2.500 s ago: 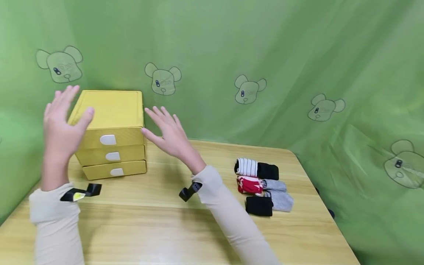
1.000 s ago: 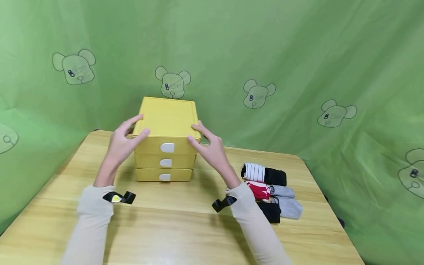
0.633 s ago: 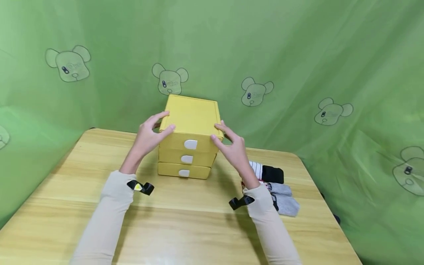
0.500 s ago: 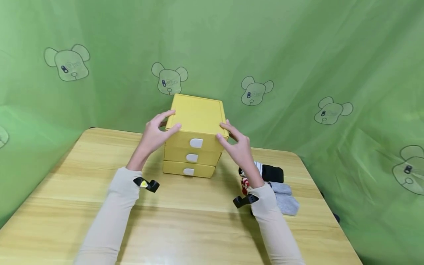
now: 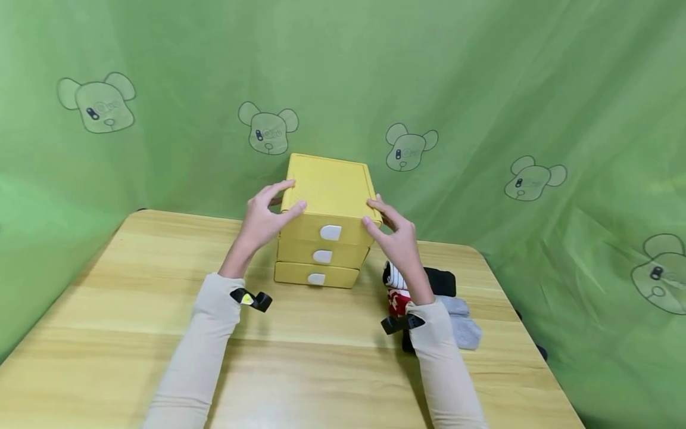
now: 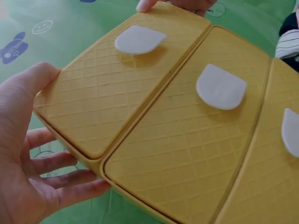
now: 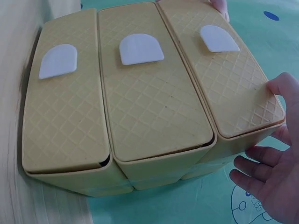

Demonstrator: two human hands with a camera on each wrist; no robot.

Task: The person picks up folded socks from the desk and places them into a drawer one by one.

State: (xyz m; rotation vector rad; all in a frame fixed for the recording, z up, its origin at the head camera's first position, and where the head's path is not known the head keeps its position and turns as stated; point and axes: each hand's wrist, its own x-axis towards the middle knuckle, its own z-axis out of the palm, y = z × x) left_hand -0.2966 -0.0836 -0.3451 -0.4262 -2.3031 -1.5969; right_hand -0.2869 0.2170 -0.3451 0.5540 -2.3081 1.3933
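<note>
A yellow storage box (image 5: 324,253) with three stacked drawers and white tabs stands toward the back of the table. My left hand (image 5: 262,217) grips its left upper edge; in the left wrist view, the left hand's thumb lies at the front corner and the fingers (image 6: 77,191) rest along the side. At the opposite edge, my right hand (image 5: 396,238) holds the box the same way, its fingers (image 7: 252,170) against the side wall. All three drawers look closed, with a small dark gap at a corner of the bottom drawer (image 7: 65,121).
Folded socks lie right of the box, partly behind my right forearm: black ones (image 5: 440,281), red ones (image 5: 398,301), grey ones (image 5: 466,332) and a striped piece (image 5: 395,277). A green curtain (image 5: 332,71) hangs behind the wooden table (image 5: 300,369).
My hands were raised apart from the box at first, then took hold of both its sides. The box has slid to the right across the table, nearer the socks.
</note>
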